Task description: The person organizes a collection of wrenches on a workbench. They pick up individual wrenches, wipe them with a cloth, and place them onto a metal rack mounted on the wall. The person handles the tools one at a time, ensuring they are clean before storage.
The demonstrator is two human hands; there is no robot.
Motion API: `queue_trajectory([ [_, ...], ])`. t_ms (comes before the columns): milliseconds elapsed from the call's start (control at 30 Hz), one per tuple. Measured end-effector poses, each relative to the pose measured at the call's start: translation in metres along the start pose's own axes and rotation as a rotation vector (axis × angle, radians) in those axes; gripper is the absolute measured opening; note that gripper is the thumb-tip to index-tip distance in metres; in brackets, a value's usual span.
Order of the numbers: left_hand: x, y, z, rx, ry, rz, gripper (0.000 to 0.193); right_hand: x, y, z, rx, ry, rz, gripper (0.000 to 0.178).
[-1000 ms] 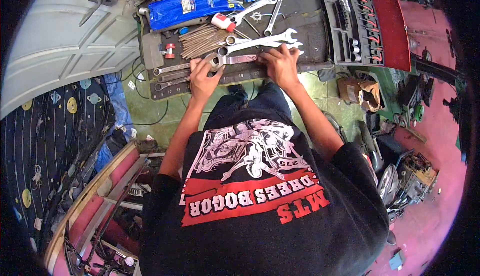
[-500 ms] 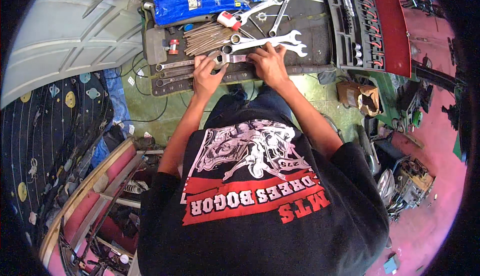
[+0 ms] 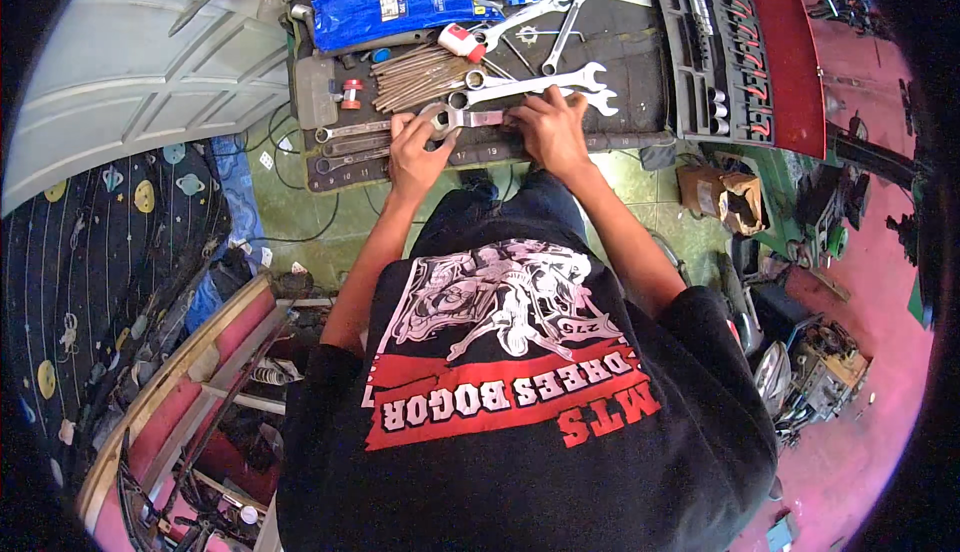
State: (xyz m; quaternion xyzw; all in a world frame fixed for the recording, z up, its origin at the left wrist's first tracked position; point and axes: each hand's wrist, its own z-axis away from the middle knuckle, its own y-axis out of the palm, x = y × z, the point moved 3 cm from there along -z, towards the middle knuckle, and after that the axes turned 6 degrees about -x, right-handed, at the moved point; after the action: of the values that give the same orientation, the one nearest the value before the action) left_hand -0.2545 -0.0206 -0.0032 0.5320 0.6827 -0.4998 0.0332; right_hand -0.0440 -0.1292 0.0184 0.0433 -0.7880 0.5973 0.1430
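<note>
Between my hands is a large silver ring wrench [image 3: 485, 118], held level over the near edge of the tool mat. My left hand [image 3: 418, 160] pinches its ring end, whose round hole faces up. The fingers of my right hand [image 3: 553, 132] close around the other end and hide it. Just beyond lie big combination wrenches [image 3: 530, 85], their open jaws toward the right. Several smaller wrenches [image 3: 350, 147] rest on the mat left of my left hand. A bundle of thin brown rods [image 3: 420, 74] lies behind it.
On the dark mat [image 3: 620, 42] are a blue plastic pouch [image 3: 385, 14], a white bottle with a red cap [image 3: 461, 42] and a small red-ended spool [image 3: 351, 94]. An opened socket set case [image 3: 740, 62] stands to the right. A pale panelled door [image 3: 130, 72] is on the left.
The ring end of the wrench has turned slightly in my left fingers, so its hole shows more fully. Both hands stay nearly in place, and the whole view has shifted a little.
</note>
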Motion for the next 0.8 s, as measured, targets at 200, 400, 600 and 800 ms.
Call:
queue_trajectory([
  [200, 0.0, 0.0, -0.001, 0.03, -0.03, 0.017, 0.039, -0.006, 0.001, 0.005, -0.034, -0.036, 0.021, 0.031],
  [400, -0.001, -0.001, -0.001, 0.016, 0.001, 0.001, 0.041, 0.024, 0.016, -0.007, 0.081, -0.131, -0.023, 0.035],
  [600, 0.0, -0.001, -0.002, 0.032, -0.008, 0.02, 0.039, 0.018, 0.014, -0.004, 0.052, -0.105, -0.026, 0.034],
  [800, -0.002, -0.002, -0.003, 0.022, 0.016, 0.02, 0.032, -0.031, -0.013, 0.018, -0.019, 0.012, 0.057, 0.019],
])
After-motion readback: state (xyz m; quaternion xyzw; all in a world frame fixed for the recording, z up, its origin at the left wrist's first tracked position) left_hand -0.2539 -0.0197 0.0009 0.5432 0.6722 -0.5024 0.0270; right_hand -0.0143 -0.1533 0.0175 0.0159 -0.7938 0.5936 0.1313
